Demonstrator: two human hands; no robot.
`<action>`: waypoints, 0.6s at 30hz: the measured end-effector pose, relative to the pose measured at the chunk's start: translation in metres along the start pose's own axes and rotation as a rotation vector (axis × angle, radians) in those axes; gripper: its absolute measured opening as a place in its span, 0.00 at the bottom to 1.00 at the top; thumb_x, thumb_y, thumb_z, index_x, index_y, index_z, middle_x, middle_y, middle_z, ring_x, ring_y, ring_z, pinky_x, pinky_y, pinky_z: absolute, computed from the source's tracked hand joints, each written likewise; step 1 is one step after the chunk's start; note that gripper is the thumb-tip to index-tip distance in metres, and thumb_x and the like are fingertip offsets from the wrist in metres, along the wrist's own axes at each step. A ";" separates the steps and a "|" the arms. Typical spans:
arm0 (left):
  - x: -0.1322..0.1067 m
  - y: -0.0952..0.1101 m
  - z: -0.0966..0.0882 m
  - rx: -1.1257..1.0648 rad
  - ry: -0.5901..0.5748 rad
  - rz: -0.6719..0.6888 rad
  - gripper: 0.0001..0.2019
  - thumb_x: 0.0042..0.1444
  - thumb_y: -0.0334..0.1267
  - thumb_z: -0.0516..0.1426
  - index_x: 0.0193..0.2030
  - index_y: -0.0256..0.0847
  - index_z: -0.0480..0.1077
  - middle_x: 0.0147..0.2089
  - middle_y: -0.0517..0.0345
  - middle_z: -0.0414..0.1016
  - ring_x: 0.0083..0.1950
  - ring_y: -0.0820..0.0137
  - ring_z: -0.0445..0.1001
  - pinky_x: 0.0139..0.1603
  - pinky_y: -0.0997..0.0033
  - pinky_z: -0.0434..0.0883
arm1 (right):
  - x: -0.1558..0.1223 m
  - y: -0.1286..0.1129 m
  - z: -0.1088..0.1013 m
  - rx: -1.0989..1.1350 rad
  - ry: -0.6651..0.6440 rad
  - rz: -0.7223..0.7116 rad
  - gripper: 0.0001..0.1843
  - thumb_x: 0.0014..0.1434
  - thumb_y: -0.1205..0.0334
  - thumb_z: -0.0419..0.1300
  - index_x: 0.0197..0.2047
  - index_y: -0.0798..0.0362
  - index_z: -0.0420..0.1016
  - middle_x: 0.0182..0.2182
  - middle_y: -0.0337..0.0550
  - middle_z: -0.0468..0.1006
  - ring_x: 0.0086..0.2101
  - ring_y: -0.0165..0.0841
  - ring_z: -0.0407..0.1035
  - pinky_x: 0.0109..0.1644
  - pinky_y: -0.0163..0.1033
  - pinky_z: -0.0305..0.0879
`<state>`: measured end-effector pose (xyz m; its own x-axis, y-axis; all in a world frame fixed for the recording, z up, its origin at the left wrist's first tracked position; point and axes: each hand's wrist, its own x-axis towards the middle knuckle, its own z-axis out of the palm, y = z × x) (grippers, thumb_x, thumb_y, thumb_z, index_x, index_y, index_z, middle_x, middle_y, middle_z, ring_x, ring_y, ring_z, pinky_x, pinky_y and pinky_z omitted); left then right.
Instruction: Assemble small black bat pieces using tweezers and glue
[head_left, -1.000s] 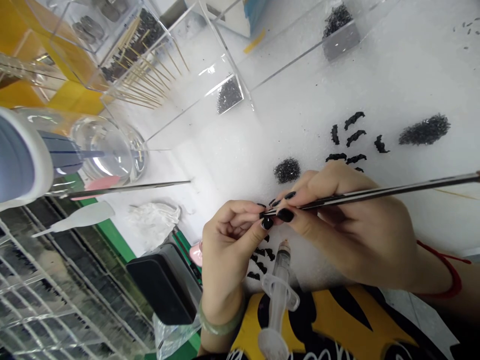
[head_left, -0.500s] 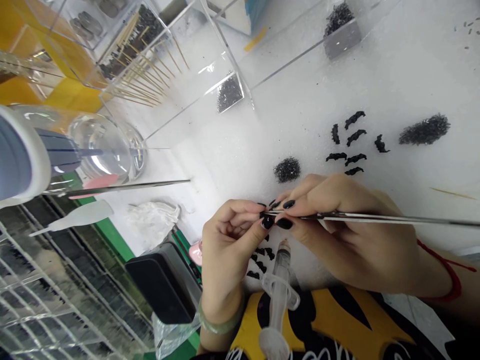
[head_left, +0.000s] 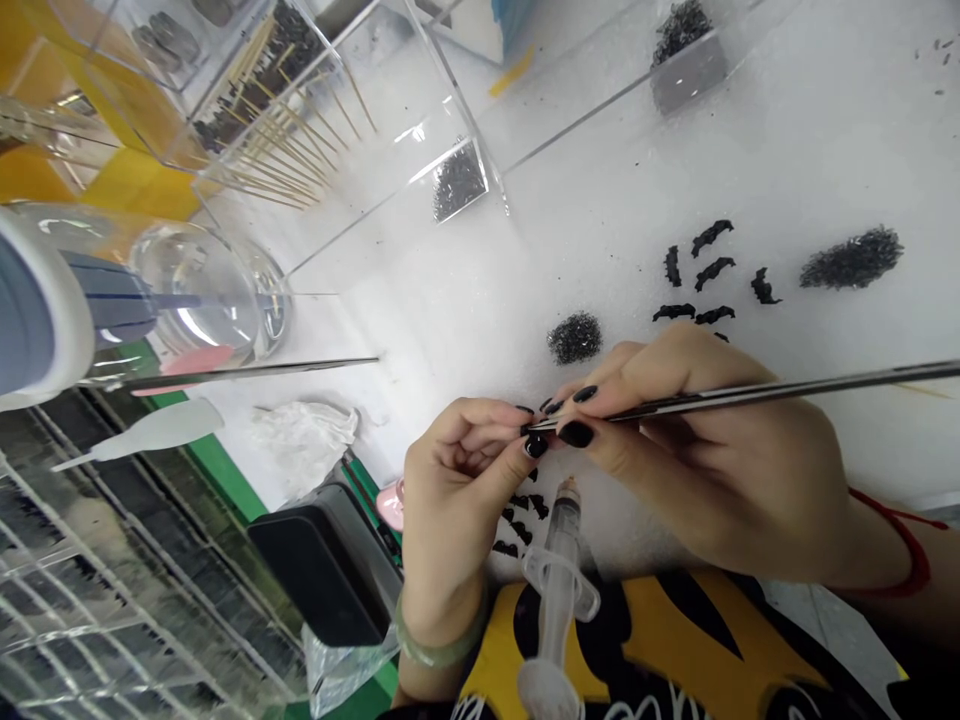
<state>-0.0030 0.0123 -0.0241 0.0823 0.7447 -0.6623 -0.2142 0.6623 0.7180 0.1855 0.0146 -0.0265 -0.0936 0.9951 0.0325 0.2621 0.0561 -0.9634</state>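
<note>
My right hand point(head_left: 727, 480) pinches metal tweezers point(head_left: 720, 398) between thumb and fingers, their tips pointing left. The tips meet the closed fingertips of my left hand point(head_left: 457, 500). A tiny dark piece may be between the left thumb and forefinger, but black nails and the fingers hide it. Above the right hand lie several black bat-shaped pieces point(head_left: 714, 273). More small black pieces point(head_left: 521, 532) sit beside my left wrist. Just beyond the fingertips is a small heap of shiny black bits point(head_left: 575, 338). Below the hands, a clear plastic syringe point(head_left: 559, 590) points up the table.
A second black heap point(head_left: 853, 258) lies at right. Clear acrylic boxes point(head_left: 457, 185) and thin wooden sticks point(head_left: 292, 150) stand at upper left. On the left are another pair of tweezers point(head_left: 300, 368), a white squeeze bottle point(head_left: 161, 432), crumpled tissue point(head_left: 307, 440) and a black box point(head_left: 322, 570).
The right hand has shifted slightly right, and the tweezers now slope upward to the right instead of lying nearly level. The left hand stays in place.
</note>
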 end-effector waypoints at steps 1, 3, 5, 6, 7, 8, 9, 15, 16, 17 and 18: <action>0.000 0.000 0.000 0.004 0.001 0.001 0.09 0.57 0.26 0.70 0.38 0.46 0.84 0.34 0.67 0.88 0.35 0.80 0.86 0.39 0.90 0.79 | 0.000 0.000 0.000 -0.002 -0.003 -0.006 0.05 0.67 0.68 0.64 0.41 0.51 0.71 0.35 0.38 0.79 0.39 0.34 0.82 0.39 0.38 0.79; 0.000 0.000 0.001 0.012 0.006 0.001 0.09 0.57 0.25 0.70 0.37 0.46 0.83 0.34 0.67 0.88 0.34 0.79 0.86 0.38 0.89 0.79 | 0.000 0.001 0.001 -0.004 -0.007 -0.009 0.05 0.67 0.68 0.63 0.41 0.50 0.71 0.35 0.38 0.78 0.38 0.34 0.81 0.36 0.38 0.78; 0.000 -0.001 0.001 0.016 0.010 0.004 0.09 0.57 0.25 0.70 0.37 0.46 0.83 0.34 0.67 0.88 0.34 0.79 0.85 0.38 0.89 0.79 | 0.000 0.001 0.001 -0.007 -0.009 -0.004 0.05 0.67 0.68 0.63 0.41 0.50 0.71 0.35 0.38 0.79 0.38 0.34 0.81 0.34 0.38 0.77; 0.000 -0.001 0.001 0.019 0.011 0.005 0.10 0.57 0.25 0.70 0.37 0.46 0.83 0.34 0.68 0.88 0.34 0.80 0.85 0.38 0.89 0.79 | 0.000 0.001 0.001 -0.006 -0.011 -0.005 0.05 0.67 0.67 0.64 0.41 0.50 0.70 0.35 0.38 0.79 0.39 0.34 0.81 0.34 0.38 0.77; 0.000 -0.001 0.001 0.021 0.010 0.006 0.10 0.57 0.25 0.70 0.37 0.46 0.83 0.34 0.68 0.88 0.34 0.80 0.85 0.38 0.89 0.79 | 0.000 0.001 0.002 -0.003 -0.013 -0.002 0.06 0.67 0.67 0.64 0.40 0.49 0.70 0.35 0.38 0.79 0.39 0.34 0.81 0.33 0.38 0.77; 0.000 -0.001 0.000 0.022 0.006 0.008 0.10 0.57 0.25 0.70 0.38 0.47 0.83 0.34 0.69 0.88 0.35 0.80 0.85 0.38 0.89 0.79 | 0.000 0.001 0.002 -0.002 -0.012 0.000 0.06 0.67 0.67 0.64 0.40 0.49 0.70 0.35 0.38 0.79 0.40 0.34 0.81 0.33 0.38 0.77; 0.000 -0.001 0.000 0.024 0.004 0.008 0.10 0.57 0.25 0.70 0.38 0.47 0.83 0.34 0.69 0.88 0.35 0.80 0.85 0.38 0.90 0.79 | 0.000 0.000 0.002 -0.001 -0.010 0.003 0.06 0.67 0.67 0.64 0.40 0.49 0.70 0.35 0.38 0.80 0.40 0.35 0.81 0.33 0.38 0.77; 0.000 -0.002 0.002 0.030 0.000 0.012 0.08 0.59 0.27 0.70 0.39 0.47 0.83 0.35 0.69 0.88 0.35 0.81 0.85 0.38 0.90 0.79 | -0.001 -0.001 0.003 0.009 0.018 0.024 0.07 0.66 0.67 0.65 0.40 0.49 0.70 0.35 0.38 0.79 0.37 0.33 0.81 0.34 0.38 0.78; 0.001 -0.002 0.002 0.027 -0.003 0.008 0.08 0.59 0.27 0.70 0.39 0.47 0.83 0.35 0.69 0.88 0.35 0.81 0.85 0.38 0.90 0.79 | -0.001 -0.001 0.003 0.022 0.016 0.029 0.07 0.65 0.68 0.65 0.40 0.49 0.70 0.35 0.38 0.79 0.37 0.33 0.81 0.35 0.38 0.79; 0.001 -0.002 0.003 0.023 -0.005 0.003 0.08 0.59 0.27 0.69 0.39 0.47 0.83 0.35 0.69 0.88 0.35 0.80 0.85 0.38 0.89 0.79 | 0.000 -0.001 0.003 0.035 0.012 0.033 0.07 0.65 0.68 0.65 0.40 0.49 0.70 0.35 0.38 0.79 0.37 0.33 0.81 0.35 0.38 0.79; 0.000 -0.001 0.003 0.017 -0.007 0.001 0.09 0.59 0.27 0.69 0.39 0.47 0.83 0.35 0.69 0.88 0.35 0.80 0.86 0.38 0.89 0.79 | 0.000 0.000 0.003 0.043 0.008 0.034 0.07 0.65 0.69 0.64 0.39 0.49 0.70 0.35 0.38 0.79 0.37 0.33 0.81 0.35 0.38 0.79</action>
<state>-0.0002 0.0119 -0.0248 0.0892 0.7455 -0.6605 -0.1981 0.6631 0.7218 0.1827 0.0143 -0.0269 -0.0778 0.9970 0.0011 0.2235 0.0185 -0.9745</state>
